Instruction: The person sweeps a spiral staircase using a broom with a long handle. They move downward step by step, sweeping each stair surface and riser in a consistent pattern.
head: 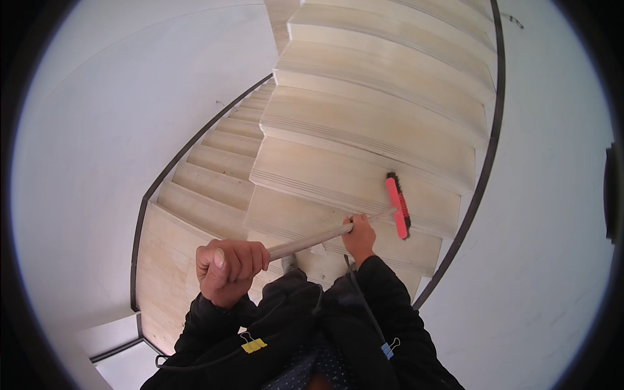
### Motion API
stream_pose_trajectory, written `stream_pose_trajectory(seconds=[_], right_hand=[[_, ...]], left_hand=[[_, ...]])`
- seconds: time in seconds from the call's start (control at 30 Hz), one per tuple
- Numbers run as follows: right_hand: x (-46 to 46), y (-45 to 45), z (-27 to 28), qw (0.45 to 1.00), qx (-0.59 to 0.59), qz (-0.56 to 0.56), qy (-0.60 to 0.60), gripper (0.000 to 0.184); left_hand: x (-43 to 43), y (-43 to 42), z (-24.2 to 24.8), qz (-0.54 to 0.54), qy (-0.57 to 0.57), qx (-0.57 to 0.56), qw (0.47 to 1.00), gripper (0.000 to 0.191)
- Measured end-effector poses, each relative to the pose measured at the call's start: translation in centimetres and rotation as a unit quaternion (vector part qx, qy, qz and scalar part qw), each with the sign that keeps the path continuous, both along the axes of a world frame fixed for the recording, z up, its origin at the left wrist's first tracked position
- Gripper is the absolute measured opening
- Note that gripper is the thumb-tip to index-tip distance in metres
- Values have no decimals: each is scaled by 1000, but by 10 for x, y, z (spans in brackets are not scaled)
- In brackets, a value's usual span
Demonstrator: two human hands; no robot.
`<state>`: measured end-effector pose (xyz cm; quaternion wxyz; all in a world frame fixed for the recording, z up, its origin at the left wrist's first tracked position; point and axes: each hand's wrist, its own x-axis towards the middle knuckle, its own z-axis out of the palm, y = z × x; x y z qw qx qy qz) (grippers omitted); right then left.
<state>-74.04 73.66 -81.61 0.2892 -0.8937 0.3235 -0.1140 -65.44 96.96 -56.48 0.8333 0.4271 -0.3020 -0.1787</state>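
A long wooden broom handle (312,241) slants up to the right across my body. My left hand (230,269) is wrapped around its upper end, thumb uppermost. Farther down the handle, my right hand (360,238) grips it from the right side. At the far end is the red broom head (399,208) with dark bristles along its right edge. It lies over the steps ahead of me, toward their right side; whether the bristles press on the stone is hard to tell.
Beige stone stairs (360,107) with grooved edges rise ahead. A second flight (214,180) runs at the left. Dark skirting (480,195) lines the white wall (546,204) on the right. A pale scrap (318,249) lies near my shoe (289,263). Yellow (254,345) and blue binder clips (388,350) hold a cable on my jacket.
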Motion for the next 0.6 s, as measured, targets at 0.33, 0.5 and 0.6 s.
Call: stream_pose_trajectory(seconds=[0.33, 0.5, 0.6], right_hand=[[175, 231, -3, 948, 145, 272, -77, 21], [232, 299, 5, 866, 280, 388, -142, 20], [239, 319, 20, 841, 276, 446, -136, 21]], left_hand=[[46, 156, 73, 224, -122, 48, 966, 50], [42, 166, 77, 120, -257, 209, 936, 45], [49, 176, 75, 79, -352, 223, 906, 49]])
